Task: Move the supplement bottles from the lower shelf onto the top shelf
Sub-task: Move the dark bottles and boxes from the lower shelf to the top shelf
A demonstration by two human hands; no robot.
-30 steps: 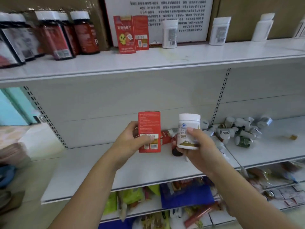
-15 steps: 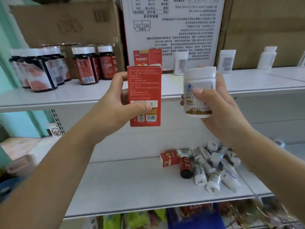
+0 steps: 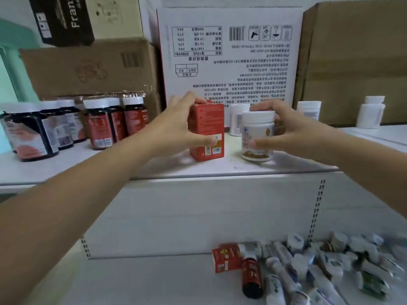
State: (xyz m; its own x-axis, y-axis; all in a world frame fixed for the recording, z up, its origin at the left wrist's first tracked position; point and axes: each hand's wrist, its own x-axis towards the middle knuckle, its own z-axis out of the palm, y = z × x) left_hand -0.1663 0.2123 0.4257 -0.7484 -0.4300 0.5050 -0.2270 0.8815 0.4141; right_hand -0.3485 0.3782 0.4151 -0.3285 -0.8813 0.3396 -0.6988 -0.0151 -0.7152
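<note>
Spanning the view at chest height, the white top shelf [image 3: 88, 166] has a white back panel with slotted uprights below it, and the lower shelf [image 3: 143, 282] juts out beneath. A teal wall [image 3: 8, 69] shows at the far left.

Cartons line the back of the top shelf: a brown carton [image 3: 88, 67] with a dark box [image 3: 63, 18] on it, a white carton [image 3: 229, 56] whose print reads upside down, and another brown carton [image 3: 356, 62] at the right. Their contents are hidden. Dark bottles [image 3: 66, 126] with white caps and red labels stand grouped at the left; plain white bottles [image 3: 370, 113] stand well apart at the right.

The left hand [image 3: 176, 128] grips a red box [image 3: 207, 133] standing upright on the top shelf, thumb across its front and fingers hooked over its top edge. Just beside it, the right hand [image 3: 293, 130] holds a white supplement bottle [image 3: 257, 137], fingers curled over the cap and thumb pressed on the label; its base looks set on the shelf. The bottle is squat, with a ribbed white cap, a small blue mark and a gold-brown band at the bottom.

On the lower shelf lies a blurred heap of small bottles [image 3: 319, 267], with a small red carton [image 3: 226, 258] and a dark red bottle [image 3: 252, 280] on its side at the heap's left edge.
</note>
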